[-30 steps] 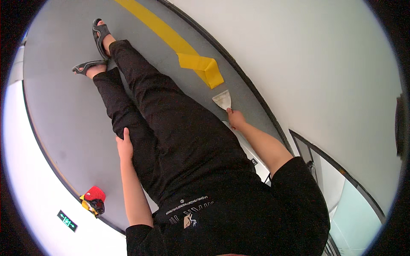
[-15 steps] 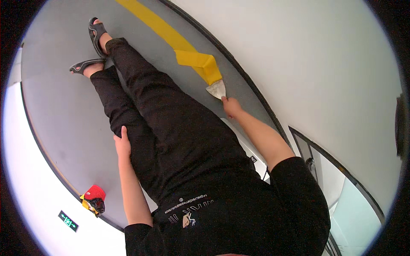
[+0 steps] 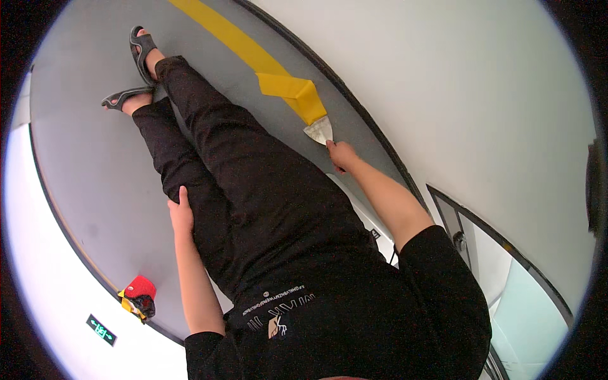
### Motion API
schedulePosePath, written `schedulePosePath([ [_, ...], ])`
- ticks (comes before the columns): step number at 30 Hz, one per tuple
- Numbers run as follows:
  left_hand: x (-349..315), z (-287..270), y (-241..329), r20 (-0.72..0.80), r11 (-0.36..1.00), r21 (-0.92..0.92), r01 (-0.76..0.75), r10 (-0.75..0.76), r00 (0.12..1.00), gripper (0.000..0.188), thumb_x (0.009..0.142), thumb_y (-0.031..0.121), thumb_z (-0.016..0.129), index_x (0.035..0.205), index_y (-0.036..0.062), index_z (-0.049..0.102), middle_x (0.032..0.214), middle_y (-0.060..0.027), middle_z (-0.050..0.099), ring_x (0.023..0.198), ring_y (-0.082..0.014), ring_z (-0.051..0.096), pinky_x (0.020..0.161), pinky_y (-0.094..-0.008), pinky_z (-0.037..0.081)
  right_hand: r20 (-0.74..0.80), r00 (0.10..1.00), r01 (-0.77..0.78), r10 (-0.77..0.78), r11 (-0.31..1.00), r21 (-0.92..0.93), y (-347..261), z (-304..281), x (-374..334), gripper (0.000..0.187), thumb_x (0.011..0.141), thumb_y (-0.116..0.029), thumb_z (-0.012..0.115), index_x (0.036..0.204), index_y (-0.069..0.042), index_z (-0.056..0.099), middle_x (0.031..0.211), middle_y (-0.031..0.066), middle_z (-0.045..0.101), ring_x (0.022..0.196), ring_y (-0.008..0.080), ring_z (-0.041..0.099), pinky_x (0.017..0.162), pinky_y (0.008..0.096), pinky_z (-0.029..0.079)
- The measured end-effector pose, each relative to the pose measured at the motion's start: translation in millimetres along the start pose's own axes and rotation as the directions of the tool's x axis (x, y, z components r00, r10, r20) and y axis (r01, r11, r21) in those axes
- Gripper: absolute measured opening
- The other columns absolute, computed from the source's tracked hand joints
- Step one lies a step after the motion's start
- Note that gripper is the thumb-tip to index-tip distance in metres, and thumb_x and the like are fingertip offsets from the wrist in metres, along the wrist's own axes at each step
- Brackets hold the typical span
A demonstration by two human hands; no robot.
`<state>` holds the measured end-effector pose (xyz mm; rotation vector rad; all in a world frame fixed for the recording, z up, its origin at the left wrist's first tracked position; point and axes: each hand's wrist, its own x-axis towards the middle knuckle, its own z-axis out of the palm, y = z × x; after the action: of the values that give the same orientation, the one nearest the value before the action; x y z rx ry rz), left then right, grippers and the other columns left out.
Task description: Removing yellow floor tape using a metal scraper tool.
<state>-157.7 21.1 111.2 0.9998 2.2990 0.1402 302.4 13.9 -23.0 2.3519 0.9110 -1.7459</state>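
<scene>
My right hand [image 3: 342, 156] is closed round the handle of a putty knife. The wide metal blade [image 3: 319, 130] meets the near end of a yellow floor tape strip [image 3: 234, 45]. At that end the tape is loose and folded over on itself [image 3: 291, 88]. Against the side of my left knee, on the black trousers [image 3: 209, 149], rests my left hand [image 3: 182, 215]. Its thumb is stretched out and it holds nothing; the other fingers are partly hidden.
A black baseboard [image 3: 380, 130] follows the white wall [image 3: 456, 82] on the right. On the left, a red cap-like item [image 3: 140, 288] with black and yellow parts lies by the other wall, near a green sign [image 3: 101, 330]. Something white [image 3: 361, 206] stands beside my right hip.
</scene>
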Motion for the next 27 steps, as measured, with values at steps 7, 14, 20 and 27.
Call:
schedulePosePath([
  [7, 2.8, 10.2, 3.6, 0.01, 1.0, -0.002, -0.023, 0.023, 1.0, 0.095, 0.086, 0.066, 0.048, 0.139, -0.011, 0.029, 0.138, -0.0318, 0.04, 0.131, -0.0411, 0.039, 0.108, -0.0419, 0.031, -0.159, 0.97, 0.172, -0.185, 0.981, -0.091, 64.6, 16.3, 20.5, 0.059, 0.098, -0.047, 0.038, 0.082, 0.005, 0.06, 0.059, 0.0153, 0.056, 0.043, 0.0271, 0.055, 0.041, 0.0426, 0.044],
  [14, 1.7, 6.2, 4.5, -0.011, 0.999, 0.014, -0.038, 0.038, 0.999, 0.093, 0.087, 0.064, 0.048, 0.14, -0.0102, 0.029, 0.14, -0.0305, 0.039, 0.132, -0.041, 0.038, 0.108, -0.0419, 0.031, -0.021, 0.998, 0.059, -0.059, 0.998, 0.021, 35.6, 1.4, 6.3, 0.06, 0.098, -0.049, 0.038, 0.091, 0.006, 0.061, 0.061, 0.0158, 0.057, 0.045, 0.0275, 0.057, 0.042, 0.0408, 0.045],
  [20, 5.5, 7.6, -1.2, -0.003, 0.998, -0.005, -0.063, 0.063, 0.998, 0.092, 0.088, 0.063, 0.048, 0.138, -0.0109, 0.031, 0.138, -0.0303, 0.041, 0.131, -0.0412, 0.039, 0.108, -0.0419, 0.031, -0.101, 0.995, 0.021, -0.026, 0.999, -0.05, 18.4, -2.5, 2.2, 0.06, 0.098, -0.049, 0.037, 0.092, 0.006, 0.061, 0.062, 0.0165, 0.057, 0.047, 0.0276, 0.058, 0.046, 0.0431, 0.047],
  [27, 3.9, 8.6, 2.7, 0.004, 1.0, 0.015, -0.024, 0.024, 1.0, 0.092, 0.088, 0.063, 0.049, 0.135, -0.0137, 0.034, 0.134, -0.0327, 0.044, 0.129, -0.0416, 0.041, 0.107, -0.0416, 0.032, -0.265, 0.915, 0.251, -0.303, 0.944, -0.214, 67.7, 7.8, 12.5, 0.062, 0.098, -0.049, 0.038, 0.095, 0.009, 0.062, 0.069, 0.0205, 0.062, 0.055, 0.034, 0.062, 0.053, 0.0469, 0.05],
])
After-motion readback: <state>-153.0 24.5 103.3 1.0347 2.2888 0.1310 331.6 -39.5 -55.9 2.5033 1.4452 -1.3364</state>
